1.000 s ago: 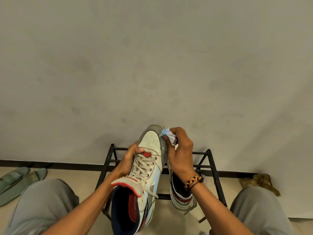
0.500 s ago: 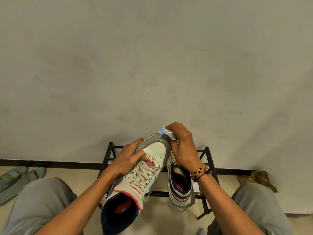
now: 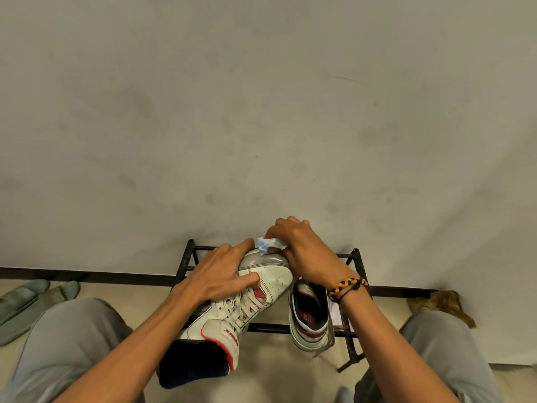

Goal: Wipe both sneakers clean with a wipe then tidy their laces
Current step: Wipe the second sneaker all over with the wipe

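Grey-white plaster wall (image 3: 261, 112) fills most of the view, with a dark skirting strip along its foot. Against it stands a black metal shoe rack (image 3: 356, 286), and grey trouser legs (image 3: 66, 344) frame the bottom corners. A pair of pale green slippers (image 3: 32, 298) lies on the floor far left; a brownish crumpled cloth (image 3: 441, 303) sits by the wall at right. The held sneaker (image 3: 247, 298), white with red trim and a navy lining, is tilted with its toe pointing away, its laces (image 3: 244, 308) threaded loosely. The second sneaker (image 3: 309, 318) rests on the rack just to its right, opening upward. The left hand (image 3: 215, 274) wraps over the held sneaker's forefoot, fingers curled round it. The right hand (image 3: 302, 251), with a braided bracelet (image 3: 347, 289) at its wrist, pinches a crumpled white wipe (image 3: 268, 245) with blue marks and presses it onto the grey toe cap.
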